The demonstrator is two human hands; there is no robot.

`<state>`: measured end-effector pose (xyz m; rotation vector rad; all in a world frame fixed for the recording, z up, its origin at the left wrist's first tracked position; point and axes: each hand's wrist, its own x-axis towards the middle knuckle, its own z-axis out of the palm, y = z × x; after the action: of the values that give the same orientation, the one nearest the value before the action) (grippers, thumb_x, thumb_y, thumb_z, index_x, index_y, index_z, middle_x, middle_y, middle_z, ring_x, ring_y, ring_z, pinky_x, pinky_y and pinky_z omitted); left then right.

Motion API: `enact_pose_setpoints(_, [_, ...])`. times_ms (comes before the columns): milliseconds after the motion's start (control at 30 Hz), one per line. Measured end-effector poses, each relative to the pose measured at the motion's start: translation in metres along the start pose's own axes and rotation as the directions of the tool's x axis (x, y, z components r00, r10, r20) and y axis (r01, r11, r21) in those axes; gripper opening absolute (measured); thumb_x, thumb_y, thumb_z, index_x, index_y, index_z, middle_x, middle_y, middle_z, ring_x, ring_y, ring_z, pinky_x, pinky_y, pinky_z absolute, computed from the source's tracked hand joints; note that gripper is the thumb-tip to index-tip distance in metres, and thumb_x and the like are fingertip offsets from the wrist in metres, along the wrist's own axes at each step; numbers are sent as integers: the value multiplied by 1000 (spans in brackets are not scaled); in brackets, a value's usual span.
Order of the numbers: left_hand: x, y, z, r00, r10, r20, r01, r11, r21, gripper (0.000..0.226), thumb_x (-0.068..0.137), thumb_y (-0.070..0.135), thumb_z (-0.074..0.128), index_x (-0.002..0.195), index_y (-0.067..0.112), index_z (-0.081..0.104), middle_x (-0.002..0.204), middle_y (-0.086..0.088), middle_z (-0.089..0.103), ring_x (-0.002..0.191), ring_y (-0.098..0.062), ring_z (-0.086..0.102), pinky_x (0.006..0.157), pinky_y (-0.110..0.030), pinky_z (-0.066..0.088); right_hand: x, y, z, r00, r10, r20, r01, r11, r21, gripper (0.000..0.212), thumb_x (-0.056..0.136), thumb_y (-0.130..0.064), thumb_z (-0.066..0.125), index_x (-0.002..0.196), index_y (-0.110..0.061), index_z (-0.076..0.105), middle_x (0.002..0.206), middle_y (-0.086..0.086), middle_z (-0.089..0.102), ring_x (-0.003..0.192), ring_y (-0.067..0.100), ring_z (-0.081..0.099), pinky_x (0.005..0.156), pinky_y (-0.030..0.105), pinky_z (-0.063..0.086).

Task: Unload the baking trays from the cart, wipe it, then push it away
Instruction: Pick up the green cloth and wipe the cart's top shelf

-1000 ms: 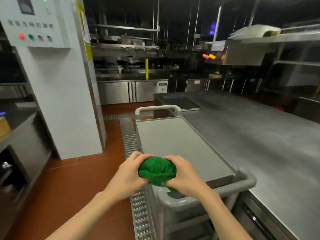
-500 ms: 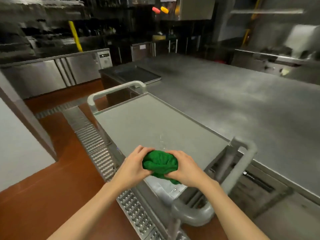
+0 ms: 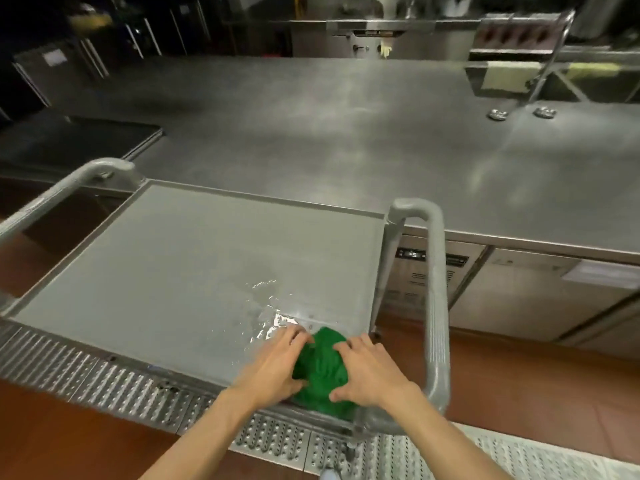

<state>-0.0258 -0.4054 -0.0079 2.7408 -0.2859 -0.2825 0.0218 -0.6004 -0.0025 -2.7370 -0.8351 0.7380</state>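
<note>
A grey cart (image 3: 145,265) with a flat top shelf stands in front of me, its curved handle (image 3: 434,289) at the right end. A bunched green cloth (image 3: 322,367) lies on the shelf's near right corner. My left hand (image 3: 277,362) and my right hand (image 3: 367,372) press down on the cloth from either side. A small puddle of water (image 3: 268,313) glistens on the shelf just beyond the cloth. A dark baking tray (image 3: 104,136) rests on the steel counter at the far left.
A wide steel counter (image 3: 346,140) runs behind the cart, with cabinet doors (image 3: 519,292) under it at the right. A perforated metal floor drain grate (image 3: 138,386) runs along the red floor below the cart. A sink area (image 3: 554,81) sits at the far right.
The view has swung right and down. Both hands have lowered the green cloth from above the cart's end onto the shelf's corner, and water now lies on the shelf.
</note>
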Motion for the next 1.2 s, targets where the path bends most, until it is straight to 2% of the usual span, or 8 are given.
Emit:
enact_pose_setpoints(200, [19, -31, 11, 980, 119, 159, -112, 992, -53, 69, 68, 40, 74, 127, 21, 42, 128, 7, 38, 115, -11, 37, 99, -29, 41, 10, -26, 19, 989, 73, -127, -85, 992, -92, 91, 73, -45, 77, 144, -15, 30, 146, 12, 33, 132, 32, 30, 108, 49, 26])
enact_pose_setpoints(367, [27, -41, 12, 963, 216, 161, -216, 976, -14, 65, 64, 49, 72, 116, 21, 44, 119, 6, 42, 105, -10, 38, 93, -26, 41, 8, -45, 33, 992, 111, -61, -115, 992, -60, 107, 78, -43, 76, 155, -16, 6, 162, 16, 11, 145, 37, 16, 119, 50, 11])
enact_pose_setpoints(433, [29, -42, 13, 955, 253, 154, -257, 966, 6, 60, 65, 48, 71, 110, 21, 43, 114, 5, 41, 101, -10, 35, 90, -26, 40, 8, -52, 46, 985, 142, -102, -151, 985, -86, 112, 70, -49, 80, 153, -11, 16, 158, 20, 24, 142, 42, 28, 117, 56, 19])
enact_pose_setpoints(500, [31, -44, 13, 948, 282, 150, -287, 958, 14, 57, 65, 47, 70, 108, 22, 42, 113, 4, 41, 99, -11, 35, 89, -27, 39, 11, -56, 59, 973, 206, -105, -214, 973, -80, 118, 50, -57, 86, 145, -8, 37, 144, 21, 48, 127, 43, 50, 105, 60, 40])
enact_pose_setpoints(567, [30, -46, 13, 939, 311, 148, -319, 947, 28, 56, 67, 46, 70, 108, 22, 42, 112, 3, 41, 99, -13, 37, 90, -27, 38, 12, -59, 67, 958, 237, -161, -251, 965, -74, 114, 47, -60, 85, 140, -8, 45, 137, 20, 55, 121, 42, 56, 98, 59, 47])
enact_pose_setpoints(767, [27, -45, 15, 922, 360, 143, -361, 933, -19, 56, 74, 27, 72, 119, 20, 41, 119, 6, 40, 102, -8, 34, 96, -23, 38, 10, -66, 77, 934, 297, -200, -321, 942, -101, 95, 74, -48, 69, 150, -7, 29, 150, 20, 41, 136, 41, 42, 107, 59, 37])
enact_pose_setpoints(1000, [29, -48, 13, 924, 339, 178, -340, 940, -27, 67, 80, 18, 68, 138, 17, 34, 134, 4, 40, 120, -12, 38, 107, -24, 34, 19, -68, 82, 904, 380, -194, -398, 915, -62, 94, 69, -37, 69, 149, -6, 32, 151, 21, 40, 137, 42, 41, 108, 54, 18])
enact_pose_setpoints(1200, [47, -54, 6, 909, 373, 185, -370, 928, -51, 68, 80, 14, 66, 140, 13, 34, 135, 1, 40, 122, -15, 39, 107, -26, 34, 35, -59, 79, 898, 398, -189, -410, 911, -31, 97, 58, -42, 74, 144, -9, 44, 147, 15, 48, 131, 37, 49, 106, 50, 23])
